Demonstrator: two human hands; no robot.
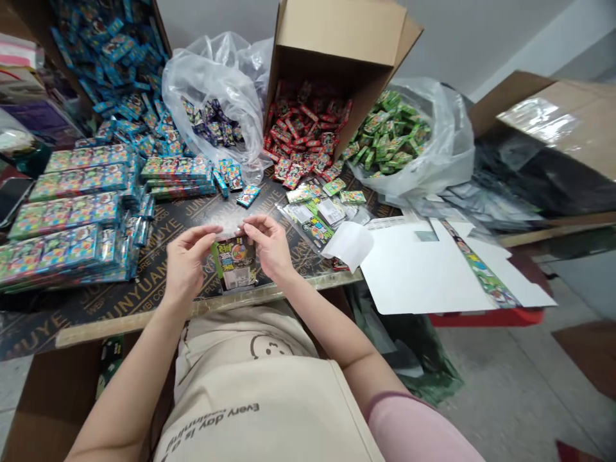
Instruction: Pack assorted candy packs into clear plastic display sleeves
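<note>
Near the table's front edge lies a clear plastic packet [235, 262] with small printed boxes inside, green at its left side and a white label low down. My left hand [190, 256] pinches the packet's top left edge between thumb and fingers. At the top right edge, my right hand [267, 247] pinches the same packet. The clear film between my fingertips is hard to make out. Just beyond my hands lie a few loose blue boxes [248, 195]. To the right, flat printed packets [318, 215] and loose green boxes [353, 197] lie together.
Stacks of filled packs [62, 212] stand at the left. Along the back are heaped blue boxes [115, 64], a plastic bag [206, 70] of purple boxes, a carton [341, 32] of red boxes and a bag [447, 147] of green ones. White card [414, 269] overhangs the front edge.
</note>
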